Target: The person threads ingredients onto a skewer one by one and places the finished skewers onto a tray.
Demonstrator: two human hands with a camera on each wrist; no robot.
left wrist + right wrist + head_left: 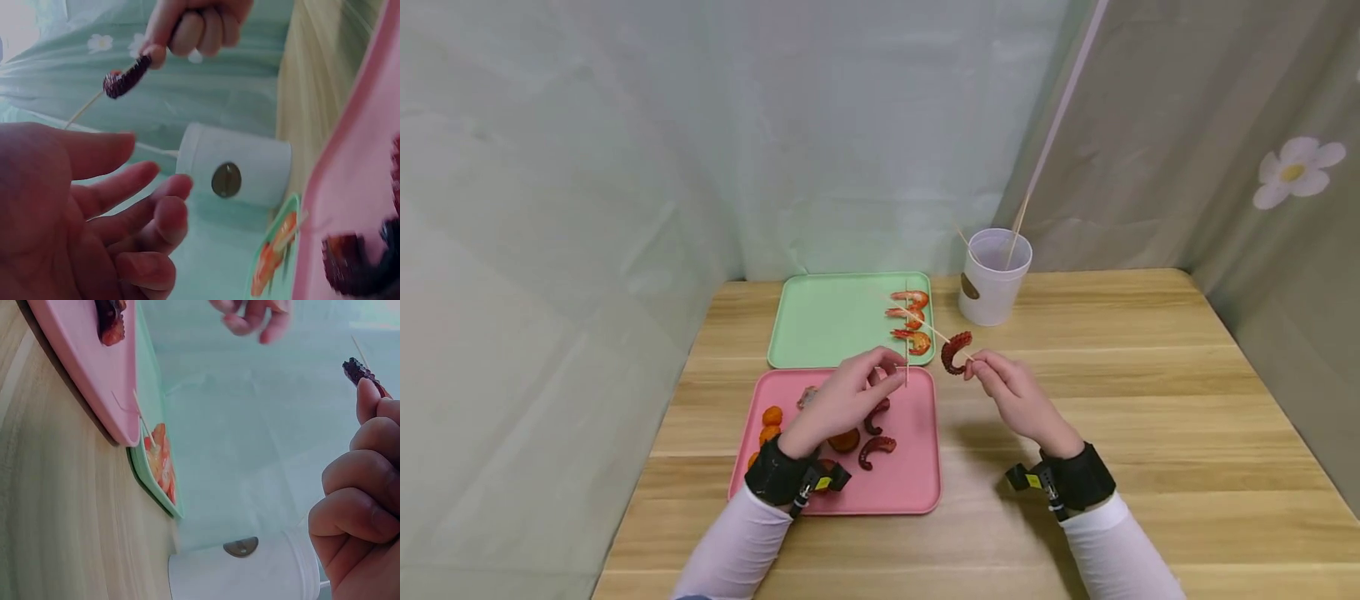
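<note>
My right hand [1018, 400] grips the lower end of a wooden skewer [925, 322], its other fingers curled in. Threaded on that skewer, right by the fingertips, is a curled dark-red octopus tentacle [953, 353]. The skewer's bare part slants up to the left. My left hand [850, 396] hovers over the pink tray [917, 483], fingers loosely bent and holding nothing in the left wrist view. On the green tray [835, 321] lies a skewer of shrimp [912, 342]; its bare end overlaps the left fingertips in the head view. More tentacles [877, 451] lie on the pink tray.
Orange balls [771, 417] line the pink tray's left side, and a brown round piece [844, 441] lies partly under the left hand. A white bucket [988, 296] holding loose skewers stands right of the green tray. Curtains [880, 125] hang behind the wooden table [1150, 417].
</note>
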